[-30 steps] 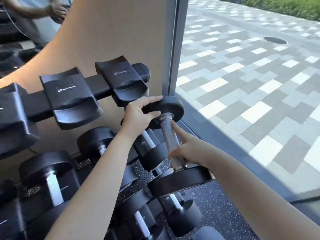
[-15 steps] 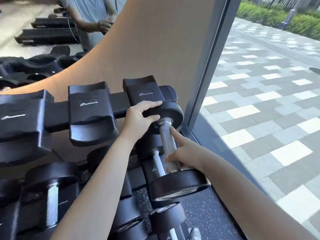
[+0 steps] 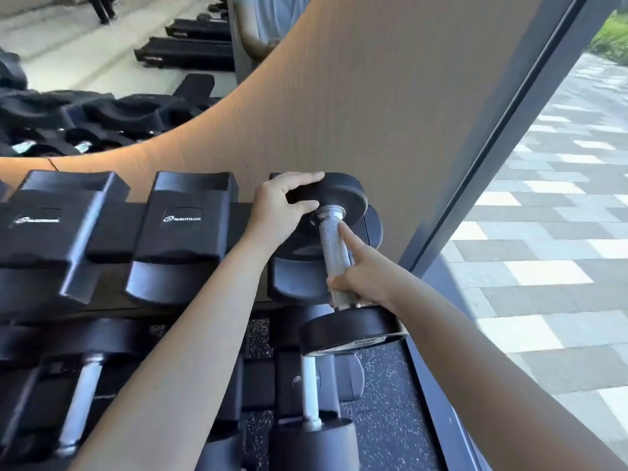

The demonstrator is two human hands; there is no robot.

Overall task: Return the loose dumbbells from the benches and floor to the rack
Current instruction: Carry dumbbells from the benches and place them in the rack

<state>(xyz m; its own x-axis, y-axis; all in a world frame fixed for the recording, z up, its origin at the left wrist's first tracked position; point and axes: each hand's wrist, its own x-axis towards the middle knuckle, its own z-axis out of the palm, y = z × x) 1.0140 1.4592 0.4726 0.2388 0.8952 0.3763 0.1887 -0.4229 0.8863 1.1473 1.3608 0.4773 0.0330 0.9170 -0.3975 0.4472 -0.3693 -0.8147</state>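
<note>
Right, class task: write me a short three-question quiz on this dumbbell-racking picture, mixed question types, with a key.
1. True or false: the right grip holds the dumbbell by its knurled handle.
2. The left grip holds which part? A far head, B near head, C handle.
3. Fill in: the logo on the empty cradle reads ____.
Key: 1 true; 2 A; 3 Nautilus.

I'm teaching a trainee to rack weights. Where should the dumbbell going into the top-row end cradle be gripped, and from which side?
Grip the dumbbell by its knurled handle, from the near right side, as the right hand does: the bar is bare, textured and slopes toward you. The left hand can steady the far head from the left; its rim offers a hold above the cradle.
</note>
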